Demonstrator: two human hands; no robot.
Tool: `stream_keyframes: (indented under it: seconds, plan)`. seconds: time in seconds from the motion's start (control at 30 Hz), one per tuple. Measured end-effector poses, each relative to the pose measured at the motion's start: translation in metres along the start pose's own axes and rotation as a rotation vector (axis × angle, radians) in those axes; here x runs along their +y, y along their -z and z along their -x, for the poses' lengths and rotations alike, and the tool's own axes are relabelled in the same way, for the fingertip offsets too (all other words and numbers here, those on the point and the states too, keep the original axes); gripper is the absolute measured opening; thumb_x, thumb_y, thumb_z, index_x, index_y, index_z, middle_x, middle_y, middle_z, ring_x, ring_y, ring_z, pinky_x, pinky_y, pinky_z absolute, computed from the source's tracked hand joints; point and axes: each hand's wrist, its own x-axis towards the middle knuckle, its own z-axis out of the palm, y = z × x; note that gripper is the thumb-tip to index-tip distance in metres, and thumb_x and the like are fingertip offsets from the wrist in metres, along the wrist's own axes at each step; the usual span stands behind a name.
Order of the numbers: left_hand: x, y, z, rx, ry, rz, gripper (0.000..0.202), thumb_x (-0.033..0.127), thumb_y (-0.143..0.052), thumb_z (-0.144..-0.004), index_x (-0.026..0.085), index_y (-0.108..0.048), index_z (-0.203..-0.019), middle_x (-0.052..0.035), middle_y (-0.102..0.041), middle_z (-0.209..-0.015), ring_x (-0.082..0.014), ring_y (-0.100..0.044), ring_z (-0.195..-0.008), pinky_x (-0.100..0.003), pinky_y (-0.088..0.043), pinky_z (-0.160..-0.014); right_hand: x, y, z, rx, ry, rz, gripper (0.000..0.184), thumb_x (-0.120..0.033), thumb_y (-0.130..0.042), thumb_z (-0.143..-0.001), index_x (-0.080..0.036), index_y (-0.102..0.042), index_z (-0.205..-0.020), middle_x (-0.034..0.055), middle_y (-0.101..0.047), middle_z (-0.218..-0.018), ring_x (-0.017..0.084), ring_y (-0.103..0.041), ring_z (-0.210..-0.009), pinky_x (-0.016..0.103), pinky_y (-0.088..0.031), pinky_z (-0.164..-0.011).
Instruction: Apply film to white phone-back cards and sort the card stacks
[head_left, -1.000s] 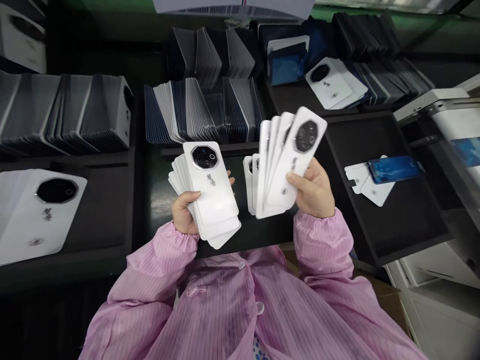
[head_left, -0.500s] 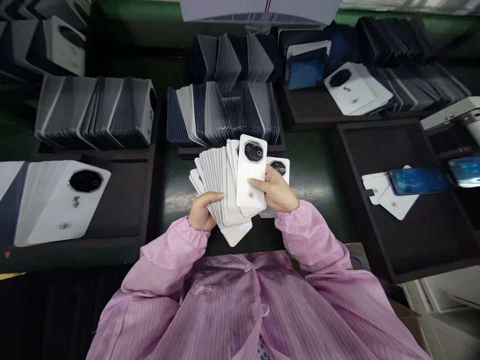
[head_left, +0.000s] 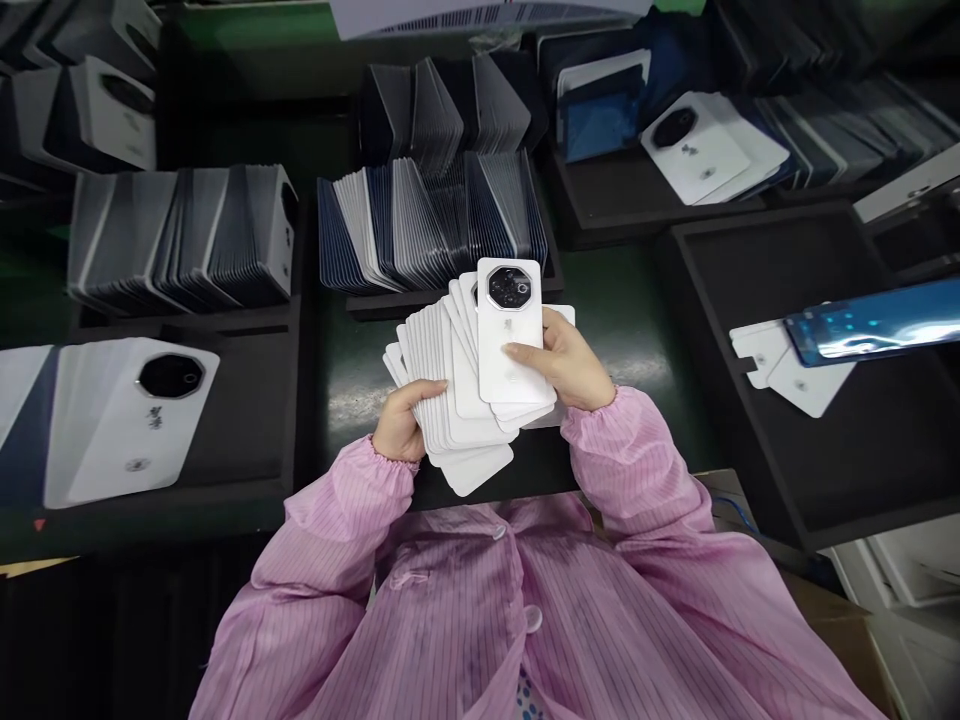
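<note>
A fanned stack of white phone back covers is spread in front of my body. My left hand grips its lower left side, thumb on top and fingers mostly hidden underneath. My right hand pinches the front white phone back cover, which has a dark octagonal camera area at its top. The thumb lies across the face, with the fingers behind. This cover overlaps the right side of the fan. Another white cover shows partly behind my right hand.
Upright rows of covers stand in a dark tray straight ahead, and another row to the left. Large white covers lean in the near left tray. A right-hand tray holds white pieces and a blue glossy panel.
My right hand and the front cover have shifted slightly right, and the cover's face is turned more toward me. A glossy blue piece at the far right now reaches further left. The view has tilted slightly.
</note>
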Motion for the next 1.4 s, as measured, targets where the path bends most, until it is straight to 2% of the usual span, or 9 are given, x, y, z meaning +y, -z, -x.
stream_keyframes:
  seconds: [0.1, 0.33, 0.53, 0.8, 1.03, 1.23, 1.4]
  plan:
    - [-0.003, -0.001, 0.001, -0.020, 0.036, -0.020, 0.064, 0.007, -0.062, -0.065, 0.013, -0.055, -0.129, -0.0091, -0.075, -0.102, -0.0338, -0.063, -0.114, -0.051, -0.044, -0.106, 0.001, -0.001, -0.001, 0.032, -0.002, -0.029, 0.047, -0.037, -0.081, -0.067, -0.024, -0.059, -0.107, 0.0057, -0.068, -0.116, 0.030, -0.063, -0.109, 0.051, -0.051, -0.096]
    - [-0.003, -0.003, 0.003, -0.076, -0.034, -0.039, 0.066, 0.007, -0.065, -0.066, 0.017, -0.054, -0.130, -0.0092, -0.072, -0.115, -0.0322, -0.061, -0.118, -0.048, -0.043, -0.108, 0.009, -0.004, -0.002, 0.096, 0.053, -0.042, 0.044, -0.037, -0.078, -0.070, -0.025, -0.058, -0.107, 0.0050, -0.067, -0.117, 0.028, -0.062, -0.111, 0.049, -0.052, -0.095]
    - [-0.001, -0.001, 0.003, -0.098, 0.025, -0.063, 0.067, 0.006, -0.063, -0.065, 0.017, -0.054, -0.130, -0.0088, -0.071, -0.116, -0.0332, -0.060, -0.118, -0.049, -0.044, -0.108, 0.011, -0.003, -0.001, 0.167, 0.044, -0.059, 0.049, -0.039, -0.081, -0.066, -0.024, -0.057, -0.106, 0.0051, -0.067, -0.115, 0.029, -0.062, -0.110, 0.051, -0.052, -0.095]
    - [-0.007, -0.002, 0.005, -0.068, 0.028, -0.045, 0.056, 0.014, -0.065, -0.072, 0.015, -0.056, -0.128, -0.0096, -0.073, -0.110, -0.0331, -0.059, -0.119, -0.048, -0.043, -0.109, 0.005, -0.005, -0.001, 0.171, 0.055, -0.096, 0.051, -0.042, -0.082, -0.063, -0.026, -0.058, -0.106, 0.0043, -0.068, -0.115, 0.030, -0.062, -0.111, 0.051, -0.051, -0.097]
    - [-0.006, 0.004, 0.007, -0.173, 0.033, -0.093, 0.069, 0.003, -0.064, -0.057, 0.016, -0.059, -0.125, -0.0087, -0.073, -0.112, -0.0379, -0.059, -0.118, -0.052, -0.045, -0.106, 0.006, -0.005, -0.001, 0.178, 0.065, -0.067, 0.048, -0.042, -0.081, -0.065, -0.026, -0.058, -0.105, 0.0042, -0.067, -0.117, 0.029, -0.061, -0.113, 0.050, -0.051, -0.097]
    - [-0.006, 0.002, 0.008, -0.165, 0.059, -0.168, 0.068, 0.004, -0.069, -0.060, 0.015, -0.059, -0.126, -0.0099, -0.075, -0.107, -0.0373, -0.062, -0.114, -0.052, -0.047, -0.103, 0.009, -0.002, -0.002, 0.208, 0.109, -0.064, 0.046, -0.041, -0.079, -0.068, -0.026, -0.056, -0.105, 0.0045, -0.066, -0.116, 0.029, -0.061, -0.112, 0.051, -0.050, -0.099]
    - [-0.006, 0.000, 0.011, -0.169, 0.053, -0.213, 0.067, 0.009, -0.072, -0.063, 0.015, -0.057, -0.128, -0.0106, -0.073, -0.112, -0.0360, -0.063, -0.113, -0.051, -0.049, -0.102, 0.013, 0.001, -0.003, 0.189, 0.142, -0.075, 0.045, -0.037, -0.079, -0.070, -0.024, -0.056, -0.106, 0.0048, -0.066, -0.115, 0.027, -0.062, -0.111, 0.050, -0.051, -0.097]
